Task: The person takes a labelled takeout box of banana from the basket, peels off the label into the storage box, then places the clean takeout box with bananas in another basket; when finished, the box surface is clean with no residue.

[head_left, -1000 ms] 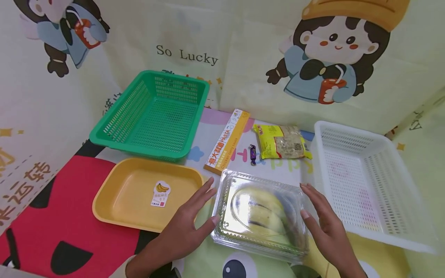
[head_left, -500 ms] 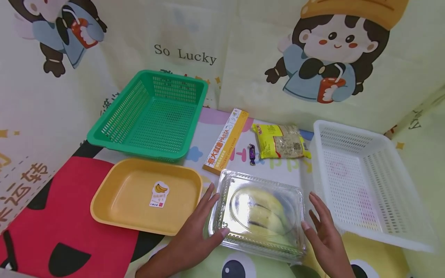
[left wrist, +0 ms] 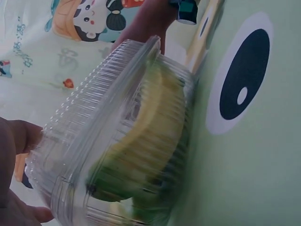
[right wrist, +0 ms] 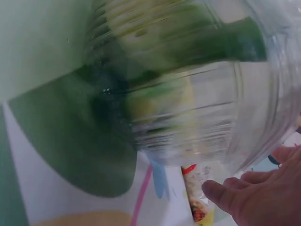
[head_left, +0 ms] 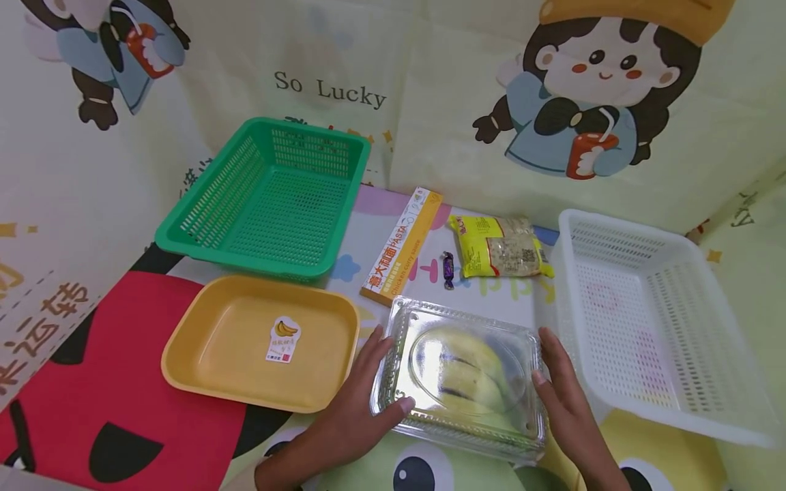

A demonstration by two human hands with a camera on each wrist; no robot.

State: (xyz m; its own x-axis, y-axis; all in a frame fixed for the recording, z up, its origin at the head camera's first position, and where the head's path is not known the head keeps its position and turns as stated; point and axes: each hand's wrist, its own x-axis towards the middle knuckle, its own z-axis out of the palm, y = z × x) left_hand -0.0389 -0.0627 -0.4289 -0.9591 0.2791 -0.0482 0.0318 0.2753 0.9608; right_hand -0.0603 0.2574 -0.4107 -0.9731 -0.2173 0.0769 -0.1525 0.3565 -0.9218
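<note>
A clear plastic clamshell box (head_left: 518,344) with bananas (head_left: 469,375) inside sits at the front, its lid down. My left hand (head_left: 350,412) lies along its left side, fingers extended and thumb over the lid's front left corner. At the opposite side, my right hand (head_left: 568,406) has its straight fingers and thumb right at the box edge. In the left wrist view the bananas (left wrist: 150,127) look yellow with green ends through the ribbed wall. The box wall fills much of the right wrist view, with the right hand's fingertips (right wrist: 216,190) close beside it.
Left of the box stands a yellow tray (head_left: 215,354) bearing a banana sticker (head_left: 284,339). A green basket (head_left: 344,225) is behind it. Beyond the box lie a pasta box (head_left: 402,247), a purple-wrapped candy (head_left: 448,271) and a yellow food packet (head_left: 502,247). A white basket (head_left: 571,286) stands right.
Both hands have come in closer to the clamshell box. My left thumb has slid farther over the lid, and my right fingers are now at its right edge. The box has barely shifted.
</note>
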